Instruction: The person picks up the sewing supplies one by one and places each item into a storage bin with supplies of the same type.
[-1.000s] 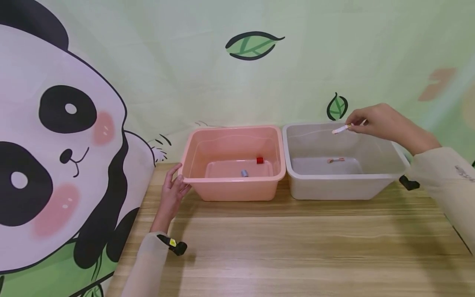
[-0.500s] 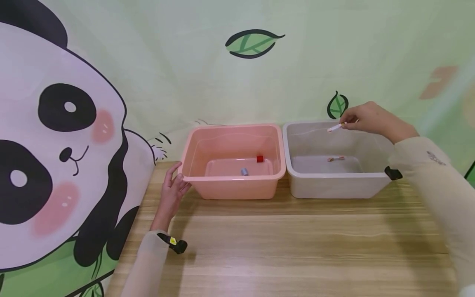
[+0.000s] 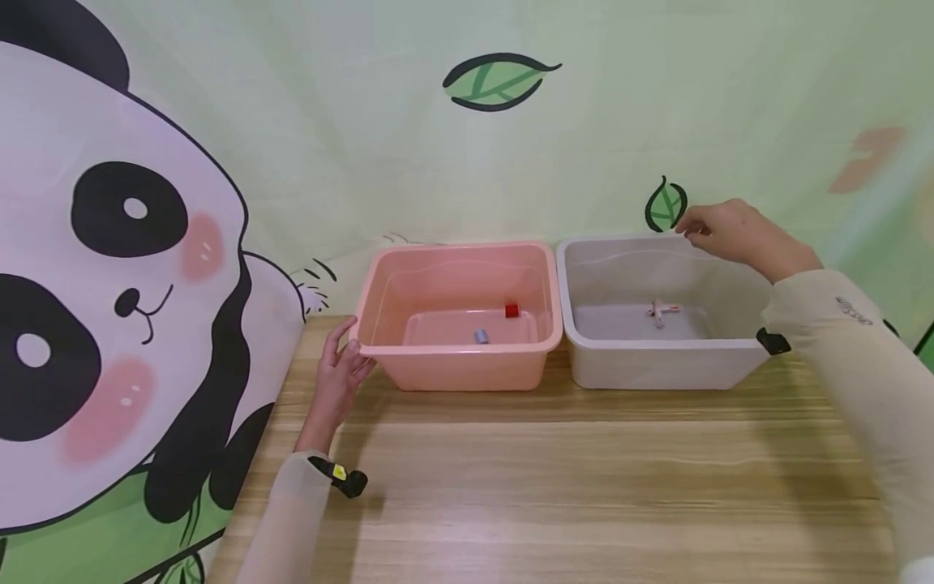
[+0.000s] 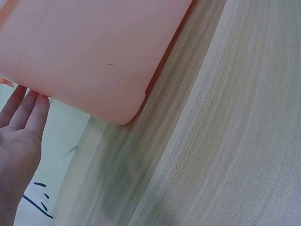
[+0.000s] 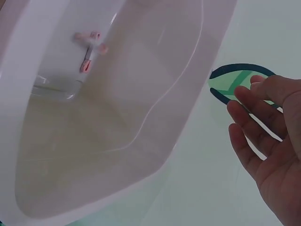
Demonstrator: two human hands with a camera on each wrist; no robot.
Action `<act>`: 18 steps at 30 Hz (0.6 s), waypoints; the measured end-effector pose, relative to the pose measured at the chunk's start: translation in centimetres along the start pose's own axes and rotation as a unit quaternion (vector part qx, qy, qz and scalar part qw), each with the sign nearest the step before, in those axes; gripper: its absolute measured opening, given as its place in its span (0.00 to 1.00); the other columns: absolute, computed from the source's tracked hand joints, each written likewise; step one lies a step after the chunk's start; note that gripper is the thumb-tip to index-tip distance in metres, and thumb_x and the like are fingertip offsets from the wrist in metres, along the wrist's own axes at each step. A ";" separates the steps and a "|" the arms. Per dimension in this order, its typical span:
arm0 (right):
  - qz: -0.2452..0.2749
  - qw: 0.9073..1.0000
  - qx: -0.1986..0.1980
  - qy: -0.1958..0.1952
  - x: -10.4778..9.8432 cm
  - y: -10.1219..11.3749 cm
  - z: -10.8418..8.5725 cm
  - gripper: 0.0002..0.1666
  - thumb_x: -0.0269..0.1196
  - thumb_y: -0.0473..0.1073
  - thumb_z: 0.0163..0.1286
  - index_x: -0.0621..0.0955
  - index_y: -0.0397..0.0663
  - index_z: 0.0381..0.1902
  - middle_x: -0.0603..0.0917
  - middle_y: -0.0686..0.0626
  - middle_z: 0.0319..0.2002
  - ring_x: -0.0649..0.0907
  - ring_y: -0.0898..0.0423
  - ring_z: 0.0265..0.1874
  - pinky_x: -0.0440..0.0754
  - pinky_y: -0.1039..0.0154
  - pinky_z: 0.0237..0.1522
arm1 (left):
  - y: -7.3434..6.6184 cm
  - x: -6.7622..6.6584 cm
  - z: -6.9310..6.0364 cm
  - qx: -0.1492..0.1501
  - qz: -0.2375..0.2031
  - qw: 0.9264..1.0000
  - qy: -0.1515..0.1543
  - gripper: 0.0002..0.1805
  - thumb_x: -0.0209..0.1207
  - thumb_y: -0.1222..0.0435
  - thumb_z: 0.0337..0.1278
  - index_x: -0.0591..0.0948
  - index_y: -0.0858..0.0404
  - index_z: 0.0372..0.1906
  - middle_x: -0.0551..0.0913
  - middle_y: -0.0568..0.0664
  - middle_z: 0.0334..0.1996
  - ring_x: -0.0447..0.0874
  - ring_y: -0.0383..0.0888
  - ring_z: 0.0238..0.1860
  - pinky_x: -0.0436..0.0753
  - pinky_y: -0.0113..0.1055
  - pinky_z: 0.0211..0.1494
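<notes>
My left hand [image 3: 339,381] touches the left rim of a pink plastic basin [image 3: 467,371], its fingers [image 4: 35,115] fairly straight against the outside. Above the back rim of a grey plastic basin [image 3: 664,369], my right hand [image 3: 744,234] hovers with loosely bent fingers and nothing between them. Two slim, small sticks lie crossed on the grey basin's floor. One is pale with pinkish ends [image 3: 659,321]; the other, with reddish ends [image 5: 86,65], lies across it. They are too small and blurred to name.
Inside the pink basin lie a small red block [image 3: 511,311] and a small light-blue cylinder [image 3: 481,336]. Both basins stand side by side on a wood-grain table [image 3: 554,487]. A printed panda backdrop [image 3: 365,146] hangs right behind them.
My right hand moved a little left over the grey basin and let go of the pale stick, which dropped onto the other one. My left hand stays on the pink rim.
</notes>
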State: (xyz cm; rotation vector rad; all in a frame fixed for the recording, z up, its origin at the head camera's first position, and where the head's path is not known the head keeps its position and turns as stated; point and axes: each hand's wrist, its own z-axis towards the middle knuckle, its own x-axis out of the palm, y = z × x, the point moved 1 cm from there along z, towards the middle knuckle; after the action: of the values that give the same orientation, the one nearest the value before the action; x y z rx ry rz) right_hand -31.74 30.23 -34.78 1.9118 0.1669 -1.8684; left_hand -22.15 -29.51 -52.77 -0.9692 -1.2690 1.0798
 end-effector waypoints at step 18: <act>0.018 0.998 -0.006 -0.067 0.9 2.4 -3.4 0.16 0.54 0.37 0.75 0.82 0.38 0.55 0.86 0.36 0.48 0.84 0.40 0.45 0.81 0.42 0.46 | 0.1 0.0 0.0 0.003 0.007 1.000 0.001 0.26 0.50 0.56 0.79 0.63 0.50 0.76 0.60 0.63 0.76 0.73 0.57 0.68 0.82 0.35 0.59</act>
State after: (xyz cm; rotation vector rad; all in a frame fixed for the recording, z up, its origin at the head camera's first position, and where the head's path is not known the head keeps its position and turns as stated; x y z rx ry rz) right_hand -27.64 29.26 -35.17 1.7633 0.1010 -1.9588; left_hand -22.16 -29.47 -52.90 -0.9764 -1.2592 1.0929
